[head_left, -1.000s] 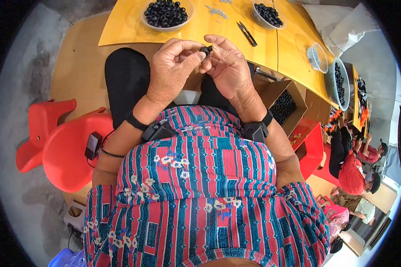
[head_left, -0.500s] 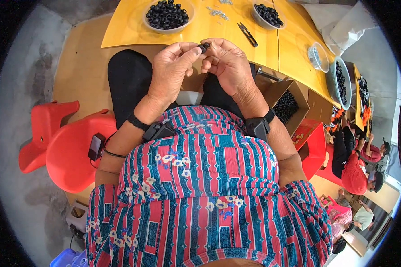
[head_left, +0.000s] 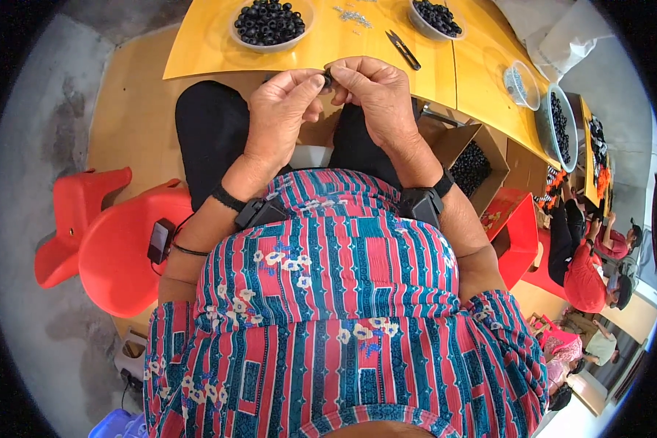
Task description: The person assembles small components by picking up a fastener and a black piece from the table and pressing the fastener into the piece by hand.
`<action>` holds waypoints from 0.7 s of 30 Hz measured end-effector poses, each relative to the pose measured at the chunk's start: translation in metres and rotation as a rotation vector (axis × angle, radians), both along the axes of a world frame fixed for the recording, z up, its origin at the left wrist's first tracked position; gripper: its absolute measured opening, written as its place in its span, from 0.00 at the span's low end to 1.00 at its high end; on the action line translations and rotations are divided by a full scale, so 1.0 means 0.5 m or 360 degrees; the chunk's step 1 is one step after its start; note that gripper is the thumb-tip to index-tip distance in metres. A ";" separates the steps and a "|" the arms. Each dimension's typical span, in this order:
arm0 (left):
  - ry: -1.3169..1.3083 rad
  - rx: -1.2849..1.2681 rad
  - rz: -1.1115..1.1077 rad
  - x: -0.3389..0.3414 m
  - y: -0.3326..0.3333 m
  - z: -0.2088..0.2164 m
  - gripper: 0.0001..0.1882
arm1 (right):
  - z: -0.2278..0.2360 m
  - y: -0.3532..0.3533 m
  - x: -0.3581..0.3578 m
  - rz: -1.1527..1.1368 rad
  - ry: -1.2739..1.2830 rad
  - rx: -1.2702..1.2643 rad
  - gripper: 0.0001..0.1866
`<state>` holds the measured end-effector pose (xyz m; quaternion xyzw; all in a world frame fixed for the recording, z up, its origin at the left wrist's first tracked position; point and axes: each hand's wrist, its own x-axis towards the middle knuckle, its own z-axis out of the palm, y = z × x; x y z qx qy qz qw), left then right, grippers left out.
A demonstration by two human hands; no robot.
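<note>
Pinching sm blk part (head_left: 327, 78) btwn L hand (head_left: 277, 113) & R hand (head_left: 385, 96).

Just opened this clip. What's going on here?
A seated person holds a small black part pinched between the fingertips of the left hand and right hand, near the edge of a yellow table. On the table, a plastic bowl holds many black ring-shaped pieces, and black thread snips lie untouched.
</note>
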<state>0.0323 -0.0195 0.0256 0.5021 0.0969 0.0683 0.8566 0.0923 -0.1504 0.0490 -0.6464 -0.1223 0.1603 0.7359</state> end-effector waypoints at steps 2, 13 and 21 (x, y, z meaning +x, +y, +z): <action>-0.0021 0.0130 0.0030 0.002 -0.001 -0.006 0.11 | 0.000 -0.002 0.001 0.0002 -0.0013 -0.0054 0.08; -0.0001 -0.0196 -0.0060 0.000 0.003 -0.008 0.12 | -0.008 0.003 0.005 -0.0045 0.0152 0.0082 0.07; 0.0027 -0.0139 -0.0117 -0.001 0.002 -0.007 0.13 | -0.006 0.005 0.002 -0.0078 0.0172 0.0128 0.07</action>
